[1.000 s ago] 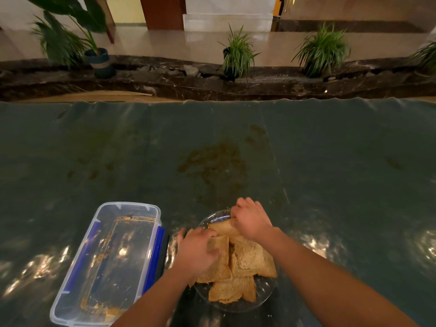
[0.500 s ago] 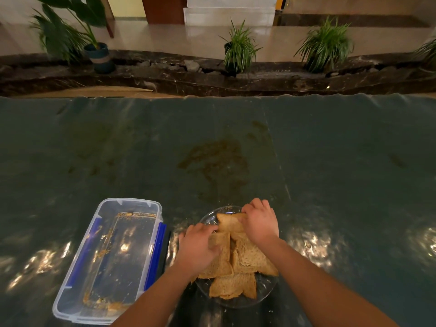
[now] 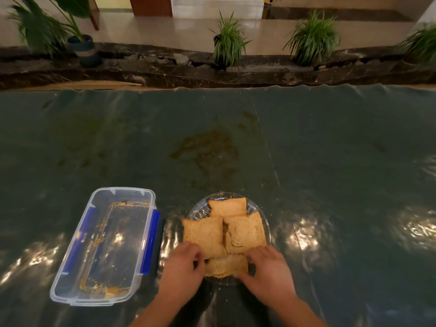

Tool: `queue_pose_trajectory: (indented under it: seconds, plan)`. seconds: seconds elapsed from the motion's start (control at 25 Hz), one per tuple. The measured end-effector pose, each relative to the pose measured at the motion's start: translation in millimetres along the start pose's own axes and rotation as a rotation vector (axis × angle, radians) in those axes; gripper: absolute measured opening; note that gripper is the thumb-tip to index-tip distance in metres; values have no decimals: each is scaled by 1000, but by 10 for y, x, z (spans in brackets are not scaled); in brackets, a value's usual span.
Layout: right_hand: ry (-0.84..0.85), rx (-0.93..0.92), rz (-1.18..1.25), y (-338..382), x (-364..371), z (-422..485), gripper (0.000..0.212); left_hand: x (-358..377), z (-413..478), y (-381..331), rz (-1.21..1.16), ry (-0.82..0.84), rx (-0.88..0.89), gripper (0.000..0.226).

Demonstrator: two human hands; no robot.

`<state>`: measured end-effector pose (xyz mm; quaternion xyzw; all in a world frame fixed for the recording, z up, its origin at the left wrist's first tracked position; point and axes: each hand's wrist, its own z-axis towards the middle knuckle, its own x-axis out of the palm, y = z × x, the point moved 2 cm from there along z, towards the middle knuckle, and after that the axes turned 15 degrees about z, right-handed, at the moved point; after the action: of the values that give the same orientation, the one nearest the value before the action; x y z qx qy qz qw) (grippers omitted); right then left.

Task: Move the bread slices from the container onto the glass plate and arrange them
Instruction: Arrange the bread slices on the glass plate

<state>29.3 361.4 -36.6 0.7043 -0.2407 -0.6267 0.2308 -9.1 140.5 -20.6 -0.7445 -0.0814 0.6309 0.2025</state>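
Four bread slices (image 3: 225, 234) lie on the glass plate (image 3: 200, 210), overlapping at their edges. The left hand (image 3: 181, 267) and the right hand (image 3: 269, 271) both sit at the plate's near edge, each pinching one side of the nearest slice (image 3: 225, 265) with curled fingers. The clear container (image 3: 103, 246) stands just left of the plate on the dark table cover (image 3: 330, 161), holding only crumbs.

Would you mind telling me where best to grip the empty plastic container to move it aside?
Probably grip the container by its two long walls, at the blue clips, coming from above. It lies flat with its open top facing up, holding only crumbs, and its right wall sits close to the glass plate.
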Motion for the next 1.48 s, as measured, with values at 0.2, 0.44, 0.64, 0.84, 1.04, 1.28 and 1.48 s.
queue_pose_trajectory:
  seconds: [0.2, 0.44, 0.64, 0.84, 1.04, 1.28, 1.48]
  plan:
    - [74, 1, -152, -37, 101, 56, 38, 174, -167, -48, 115, 8, 129, 13]
    - [14, 5, -127, -111, 106, 51, 23, 197, -123, -45, 195, 13, 169, 12]
    - [21, 17, -98, -99, 100, 18, 30, 213, -95, -87, 223, 32, 172, 12]
    - [-222, 30, 83, -134, -120, 126, 37, 60, -68, -25, 104, -168, -53, 26]
    - [-155, 156, 106, -152, -167, 395, 47, -4, 138, -73, -44, -54, -274, 49]
    - [-166, 215, 182, -238, -162, 384, 48, -17, 165, -21, -164, -98, -428, 52]
    - [-141, 242, 256, -251, -172, 344, 47, 13, 140, -42, -238, -13, -419, 51]
